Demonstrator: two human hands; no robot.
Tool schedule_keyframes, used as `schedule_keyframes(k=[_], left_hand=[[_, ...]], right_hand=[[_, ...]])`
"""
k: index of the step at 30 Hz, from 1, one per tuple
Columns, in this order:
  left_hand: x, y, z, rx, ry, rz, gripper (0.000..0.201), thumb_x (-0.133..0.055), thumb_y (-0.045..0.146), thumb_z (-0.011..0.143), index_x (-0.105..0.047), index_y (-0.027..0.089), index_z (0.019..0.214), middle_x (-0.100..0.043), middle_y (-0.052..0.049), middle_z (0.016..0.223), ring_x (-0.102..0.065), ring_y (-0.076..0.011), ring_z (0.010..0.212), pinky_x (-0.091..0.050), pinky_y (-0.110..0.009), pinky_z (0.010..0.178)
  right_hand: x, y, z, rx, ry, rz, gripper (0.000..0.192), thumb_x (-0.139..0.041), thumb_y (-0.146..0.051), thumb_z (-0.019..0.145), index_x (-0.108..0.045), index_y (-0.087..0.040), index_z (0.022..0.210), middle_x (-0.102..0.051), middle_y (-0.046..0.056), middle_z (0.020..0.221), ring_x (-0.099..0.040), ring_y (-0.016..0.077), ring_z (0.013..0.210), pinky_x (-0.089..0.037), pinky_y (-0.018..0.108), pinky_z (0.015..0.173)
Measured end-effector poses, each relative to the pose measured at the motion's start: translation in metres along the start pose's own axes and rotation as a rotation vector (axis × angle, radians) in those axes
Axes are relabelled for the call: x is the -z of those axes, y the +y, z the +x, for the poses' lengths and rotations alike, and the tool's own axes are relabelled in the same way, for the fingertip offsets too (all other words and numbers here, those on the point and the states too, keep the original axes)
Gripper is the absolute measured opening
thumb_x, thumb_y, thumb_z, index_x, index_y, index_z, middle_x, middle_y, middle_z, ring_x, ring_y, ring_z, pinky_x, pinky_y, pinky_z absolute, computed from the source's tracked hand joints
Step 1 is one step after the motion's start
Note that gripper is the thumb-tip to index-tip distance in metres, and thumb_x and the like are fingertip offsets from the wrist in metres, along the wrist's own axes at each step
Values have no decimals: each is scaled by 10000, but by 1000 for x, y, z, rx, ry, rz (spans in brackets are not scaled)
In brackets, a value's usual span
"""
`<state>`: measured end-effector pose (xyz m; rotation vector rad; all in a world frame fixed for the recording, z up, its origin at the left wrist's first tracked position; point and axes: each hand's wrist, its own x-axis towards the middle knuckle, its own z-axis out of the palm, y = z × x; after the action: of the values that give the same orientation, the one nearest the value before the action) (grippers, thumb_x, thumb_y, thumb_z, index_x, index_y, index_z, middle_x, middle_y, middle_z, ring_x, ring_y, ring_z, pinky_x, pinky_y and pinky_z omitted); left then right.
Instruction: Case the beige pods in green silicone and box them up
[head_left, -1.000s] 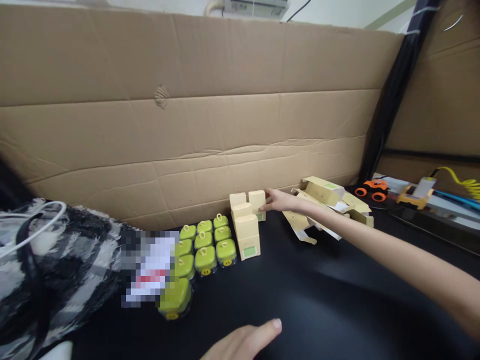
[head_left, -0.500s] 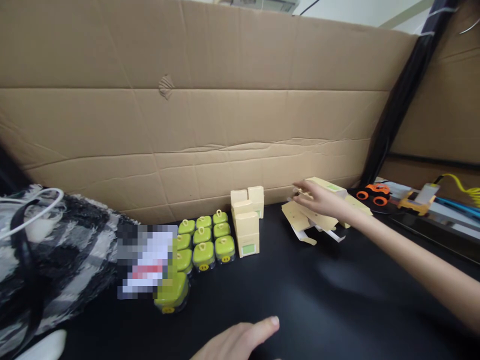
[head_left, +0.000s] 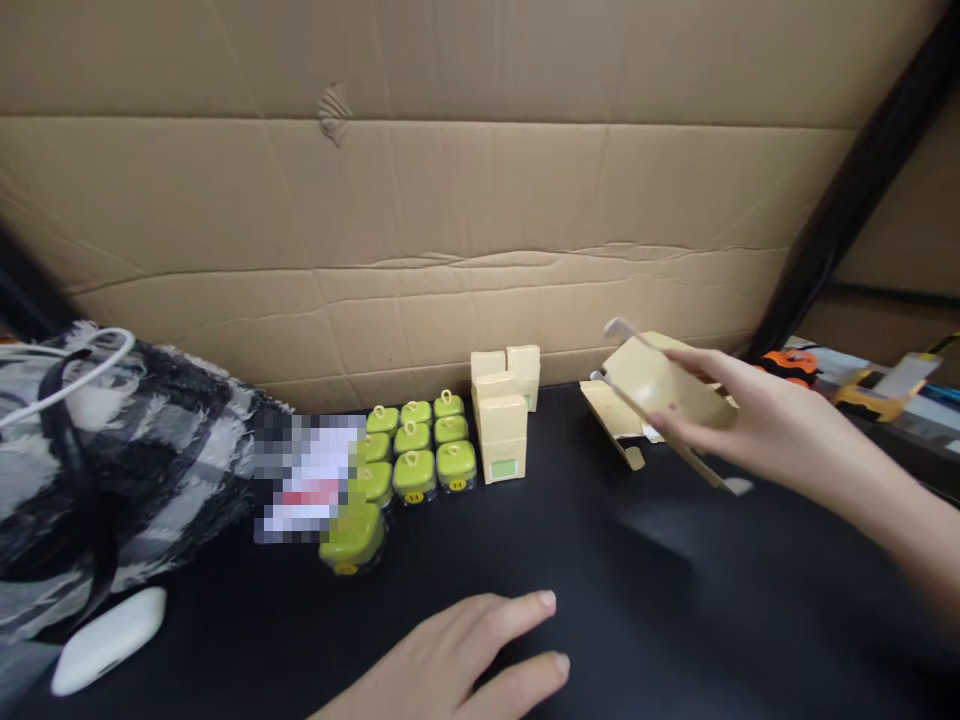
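Note:
My right hand (head_left: 720, 410) grips a cream cardboard box (head_left: 652, 385), unfolded with loose end flaps, and holds it raised over the table. Beneath and behind it lie more open cream boxes (head_left: 611, 412). My left hand (head_left: 480, 650) hovers at the front of the table, fingers apart and with nothing in them. Several closed cream boxes (head_left: 504, 435) with a green label stand upright in the middle. Left of them, several small clear containers with green lids (head_left: 415, 472) and loop handles are set in rows.
A black-and-white woven bag (head_left: 172, 470) with a white cable lies at the left, a white mouse-like object (head_left: 111, 640) in front of it. An orange toy car (head_left: 787, 366) and a yellow item (head_left: 874, 395) sit at the right. A cardboard wall (head_left: 450, 200) closes the back.
My right hand has taken hold of one cream box from the pile and lifted it toward me. My left hand has come further into view with its fingers spread. The view has tilted down.

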<state>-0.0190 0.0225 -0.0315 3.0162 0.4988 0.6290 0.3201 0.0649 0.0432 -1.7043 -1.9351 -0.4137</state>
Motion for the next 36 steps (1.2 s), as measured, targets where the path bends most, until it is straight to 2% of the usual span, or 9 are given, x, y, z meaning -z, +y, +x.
schedule_keyframes(k=[4,7,12,18,22,26,29,33,36], left_hand=[[-3,0,1,-45,148,26,356,-336,316,990,-483,150,1268,-664,-137,1183,-627,-187,1097,-529,-285,926],[-8,2,2,18,183,-3,350,-361,321,983,-441,140,1271,-671,-131,1097,-649,-186,1029,-559,-276,861],[-4,6,5,138,120,-47,460,-534,254,899,-375,143,1315,-625,-119,1096,-658,-200,965,-583,-292,811],[-3,4,4,268,69,-118,705,-697,205,713,-368,182,1336,-481,-119,1194,-606,-223,1034,-586,-331,833],[-3,5,2,246,152,-53,602,-644,199,751,-418,162,1307,-489,-79,1044,-590,-175,864,-597,-287,713],[0,3,4,39,147,-15,403,-573,254,872,-484,191,1260,-567,-89,1123,-603,-171,869,-579,-290,734],[0,2,6,-27,135,6,324,-578,256,887,-520,165,1192,-644,-85,1135,-640,-176,850,-577,-293,708],[-1,2,5,12,168,-3,321,-554,352,894,-527,135,1129,-676,-112,1122,-666,-193,909,-580,-304,741],[-1,2,4,23,189,31,350,-490,442,916,-520,136,1084,-701,-125,1071,-685,-194,846,-586,-309,700]], right_hand=[[11,-39,-33,468,-202,200,581,-767,-388,657,-558,-287,1190,-704,47,1013,-688,249,821,-566,334,652],[-2,-69,-52,637,-237,274,668,-817,-394,631,-549,-199,1211,-692,98,1013,-676,277,841,-581,381,663],[-9,-83,-61,644,-367,447,935,-854,-486,568,-435,-154,1335,-630,165,1139,-629,292,1022,-578,345,802],[-6,-72,-53,576,-606,721,704,-738,-415,771,-391,-267,1365,-562,85,1291,-573,190,1170,-509,244,933],[-18,-68,-50,771,-504,650,719,-719,-515,749,-448,-194,1333,-555,145,1292,-581,227,1160,-515,280,914],[-25,-67,-50,1006,-441,562,642,-623,-543,822,-472,-148,1305,-639,151,1169,-652,230,1001,-538,317,825],[-28,-69,-54,1038,-408,614,558,-597,-502,857,-475,-134,1258,-670,135,1102,-658,210,949,-531,299,790],[-35,-70,-61,1052,-344,614,429,-583,-475,870,-521,-153,1146,-666,141,1120,-660,223,918,-533,341,777],[-38,-72,-62,1109,-254,569,342,-545,-331,910,-536,-126,1183,-708,122,1053,-681,216,831,-544,337,739]])
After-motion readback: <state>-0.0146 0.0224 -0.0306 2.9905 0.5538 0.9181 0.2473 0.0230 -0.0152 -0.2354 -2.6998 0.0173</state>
